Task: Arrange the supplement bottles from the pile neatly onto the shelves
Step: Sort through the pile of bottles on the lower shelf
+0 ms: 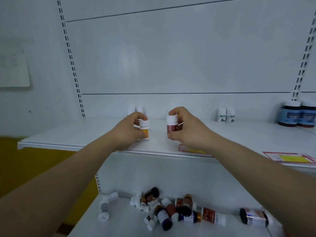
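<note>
Fingers of the left hand (pixel 130 129) are curled round a small white bottle with an orange label (pixel 145 130). The thumb is below it and the other fingers bend over its white cap. Fingers of the right hand (pixel 187 130) pinch a white-capped bottle with a red label (pixel 171 126), with fingertips on the cap and the thumb low on its side. Both bottles are upright and close together over the middle of the top shelf (pixel 68 135). I cannot tell if they touch it.

Just behind the left hand I see two little white bottles (pixel 135 109) at the back wall. Further right stand two white bottles with green labels (pixel 225 115), side by side. At the far right stand two big dark jars with blue labels (pixel 297 115).

Both bare arms reach up from the bottom of my view. A red and yellow tag (pixel 289 158) lies on the shelf's front edge, and another tag (pixel 183 148) peeks out under the right wrist.

Down on the bottom shelf (pixel 123 226) is the pile (pixel 171 211) of bottles, lying on their sides. One dark-capped bottle (pixel 254 218) lies apart to the right. A white one (pixel 103 209) lies apart to the left.

A sheet of paper (pixel 13 65) hangs on the left wall.
</note>
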The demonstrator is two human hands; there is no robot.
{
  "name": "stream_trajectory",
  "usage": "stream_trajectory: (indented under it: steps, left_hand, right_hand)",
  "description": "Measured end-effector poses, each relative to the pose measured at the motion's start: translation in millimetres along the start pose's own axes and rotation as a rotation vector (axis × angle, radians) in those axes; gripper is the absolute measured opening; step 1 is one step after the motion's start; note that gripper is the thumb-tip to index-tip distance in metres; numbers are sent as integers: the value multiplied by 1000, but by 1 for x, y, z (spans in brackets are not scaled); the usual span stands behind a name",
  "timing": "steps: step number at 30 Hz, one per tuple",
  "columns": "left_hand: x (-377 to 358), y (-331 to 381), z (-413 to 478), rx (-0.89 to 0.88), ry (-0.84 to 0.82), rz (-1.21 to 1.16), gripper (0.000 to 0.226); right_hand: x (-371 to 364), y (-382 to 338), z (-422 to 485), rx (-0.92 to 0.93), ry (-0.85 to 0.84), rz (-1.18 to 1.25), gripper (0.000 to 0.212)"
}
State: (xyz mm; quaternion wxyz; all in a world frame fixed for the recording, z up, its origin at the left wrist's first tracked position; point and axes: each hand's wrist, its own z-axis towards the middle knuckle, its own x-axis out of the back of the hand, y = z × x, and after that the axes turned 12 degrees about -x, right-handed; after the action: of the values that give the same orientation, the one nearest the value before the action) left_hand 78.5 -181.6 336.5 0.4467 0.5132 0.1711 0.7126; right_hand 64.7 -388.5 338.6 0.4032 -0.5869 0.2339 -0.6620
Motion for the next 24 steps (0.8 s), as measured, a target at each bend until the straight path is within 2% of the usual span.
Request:
stream_trajectory:
  steps: [7,11,18,22,24]
  left_hand:
    - [45,-43,10,49,-30,158,46]
    - [62,-66,20,66,-32,151,44]
    - [62,-87,32,19,-34,149,41]
    - [61,-94,34,3,-18,140,42]
    - [61,-97,35,-3,-13,130,42]
  right_hand:
    - [-47,-29,54,23,-43,-267,56]
    - [-77,-36,86,-16,-61,-396,58]
    - [-101,-34,136,-95,3,-377,51]
    - [-110,-28,157,-129,76,-389,59]
    - [-113,-27,167,-165,94,-381,52]
